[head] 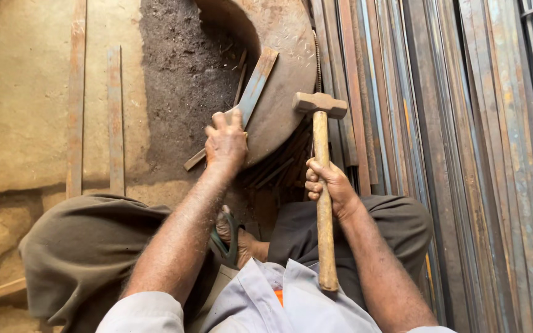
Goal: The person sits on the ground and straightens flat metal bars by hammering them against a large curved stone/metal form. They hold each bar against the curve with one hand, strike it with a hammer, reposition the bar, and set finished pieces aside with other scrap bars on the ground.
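Observation:
My left hand [225, 143] grips a flat rusty metal strip [255, 86] that lies slanted across a big round rusty metal block [285, 55]. My right hand [329, 185] is closed around the wooden handle of a hammer [321, 106]. The hammer's metal head is raised just right of the strip, over the block's right edge. I squat with my knees apart, a sandalled foot [232, 237] showing between them.
Long rusty steel bars and angle sections [464, 154] lie stacked along the right side. Two flat strips [115, 117] rest on the earthen floor at left. Dark soil and short metal offcuts [279, 169] surround the block's base.

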